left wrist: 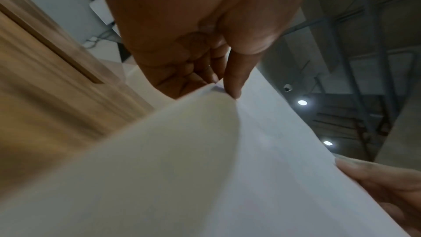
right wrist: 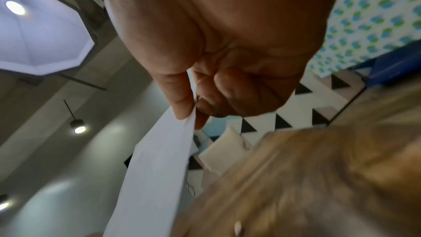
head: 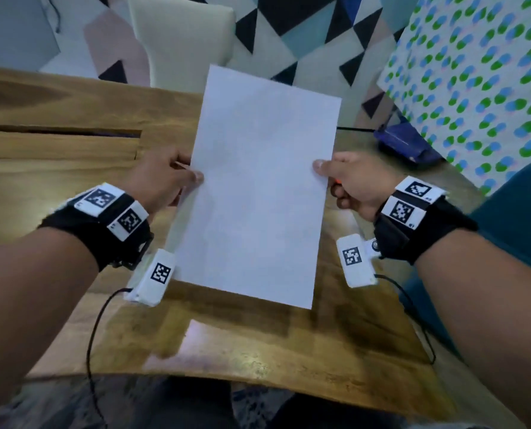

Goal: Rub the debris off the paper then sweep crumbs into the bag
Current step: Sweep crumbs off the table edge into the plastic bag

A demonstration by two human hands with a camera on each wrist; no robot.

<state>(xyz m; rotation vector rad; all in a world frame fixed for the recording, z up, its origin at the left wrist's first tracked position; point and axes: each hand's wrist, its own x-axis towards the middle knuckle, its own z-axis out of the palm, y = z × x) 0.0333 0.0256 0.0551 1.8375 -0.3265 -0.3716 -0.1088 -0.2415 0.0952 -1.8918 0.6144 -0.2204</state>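
Both hands are up on the paper, a plain white sheet held in the air above the middle of the wooden table, its far end reaching out past the table's far edge. The left hand pinches the sheet's left edge, thumb on top and fingers curled underneath; the left wrist view shows that thumb tip pressing the edge of the sheet, which bows upward beside it. The right hand pinches the opposite edge the same way, thumb on the top face, fingers tucked below. From the right wrist view the paper runs edge-on between thumb and forefinger. A flash of orange peeks out beneath the right thumb; what it is cannot be told. Near the table's far right corner lies a dark blue object, hard against a spotted green-and-blue cloth. Beyond the far edge stands a cream chair.
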